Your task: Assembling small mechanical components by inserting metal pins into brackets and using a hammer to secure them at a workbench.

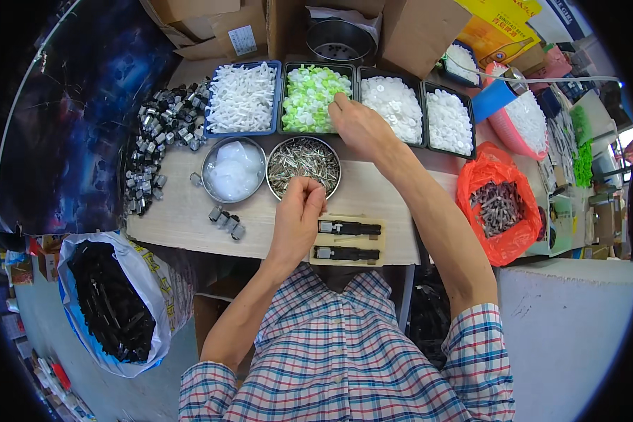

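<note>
My right hand reaches into the black tray of light green plastic parts, fingertips pinching among them. My left hand hovers at the near rim of the round metal bowl of small silver pins, fingers curled together; whether it holds a small part I cannot tell. Just right of it a pale wooden jig on the wooden table holds two black bar-shaped pieces.
Trays of white parts line the back. A metal bowl with clear pieces, a heap of grey metal caps, an orange bag of dark parts and a floor sack of black parts surround the table.
</note>
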